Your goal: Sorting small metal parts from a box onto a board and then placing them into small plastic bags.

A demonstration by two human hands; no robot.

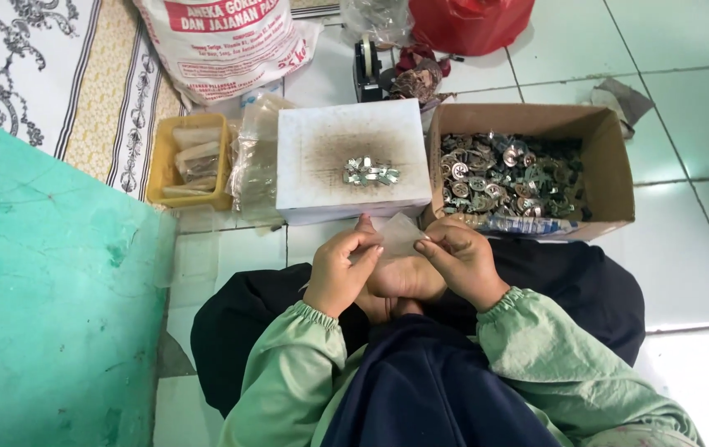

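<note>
small clear plastic bag point(394, 234): thin, translucent | left hand point(340, 273), right hand point(459, 258): grip pinched on its edges

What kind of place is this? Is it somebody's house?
Probably a home floor used for piecework packing. The person sits on pale floor tiles beside a cardboard box of small metal pieces, with both hands on a small clear bag.

Greens, white and brown around a clear plastic pouch

The small clear plastic pouch point(396, 234) is see-through; pale green gathered sleeves point(536, 348) lie at 6 o'clock over dark navy cloth point(429, 389). The white square box point(353, 159) carries a brown smudge, the brown cardboard box point(611, 165) at 3 o'clock holds silvery pieces, the yellow plastic tray point(160, 165) sits at 9 o'clock, and the white black-patterned cloth point(32, 66) lies at 10 o'clock.
</note>
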